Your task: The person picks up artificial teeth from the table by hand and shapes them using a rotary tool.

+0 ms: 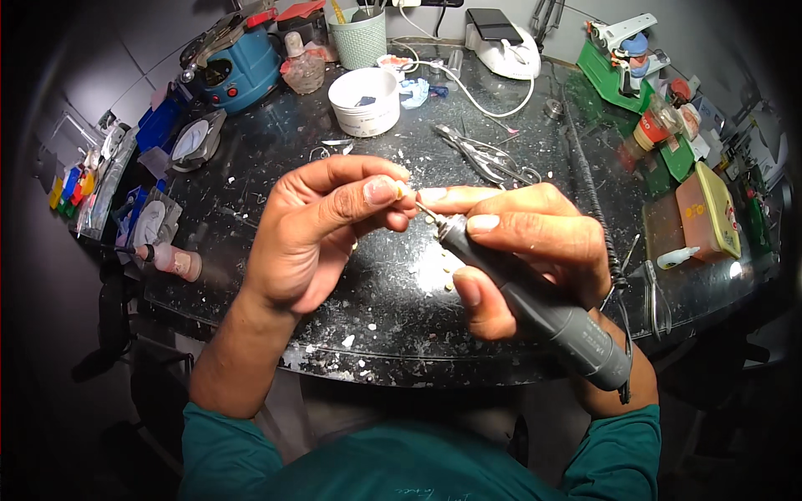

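Observation:
In my right hand is a dark grey rotary handpiece, its cable end pointing toward my right forearm. A thin metal bit sticks out of its silver nose toward my left fingertips. My left hand pinches a small yellowish piece between thumb and fingers; most of it is hidden. The bit's tip lies close to this piece, and I cannot tell whether they touch. My right forefinger reaches almost to the left fingers. Below, small yellowish bits lie on the black table.
Pliers and scissors lie beyond my hands. Behind stand a white tub, a pale green basket and a blue machine. A coiled black cable runs along the right, near an orange box. White crumbs litter the front edge.

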Demonstrator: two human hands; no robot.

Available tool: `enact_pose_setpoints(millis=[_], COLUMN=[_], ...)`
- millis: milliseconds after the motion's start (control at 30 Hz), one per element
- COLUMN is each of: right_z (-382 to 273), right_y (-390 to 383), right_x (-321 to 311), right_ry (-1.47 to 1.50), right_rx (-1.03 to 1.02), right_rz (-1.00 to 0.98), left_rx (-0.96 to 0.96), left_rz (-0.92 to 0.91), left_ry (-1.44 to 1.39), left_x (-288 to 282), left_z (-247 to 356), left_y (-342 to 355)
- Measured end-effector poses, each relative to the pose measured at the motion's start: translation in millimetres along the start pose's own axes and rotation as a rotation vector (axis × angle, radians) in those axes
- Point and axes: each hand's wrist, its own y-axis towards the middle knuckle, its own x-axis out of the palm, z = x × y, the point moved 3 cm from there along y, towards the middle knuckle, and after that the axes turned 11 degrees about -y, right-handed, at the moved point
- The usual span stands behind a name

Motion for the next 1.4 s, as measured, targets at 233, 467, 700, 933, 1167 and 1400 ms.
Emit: enact_pose_setpoints(millis=[233,467,700,933,1167,1400], right_z=[6,4,3,5,4,6], right_y=[0,1,0,2,2,2], right_x=[3,0,1,3,1,-1], right_ry=[-0.020,-0.082,-0.049,-0.079,-0.065,-0.088], right_rx=[-0.012,-0.069,-0.009,-0.045,-0.066,-0.075], right_rz=[0.014,-0.137,-0.143,-0.141,-0.261,-0.262], left_rx=[0.011,0.053,-0.004,-0.012,-0.068,-0.064], left_rz=[0.047,0.017,0.030,0.032,0.094,0.038], left_ry=[-0.048,-0.075,-0.125,-0.167,-0.219,-0.210], left_x=[3,4,0,-5,-5,-2], left_z=[-11,-15,-19,-20,-20,-23], left_y=[-4,-7,-7,-6,-8,-9])
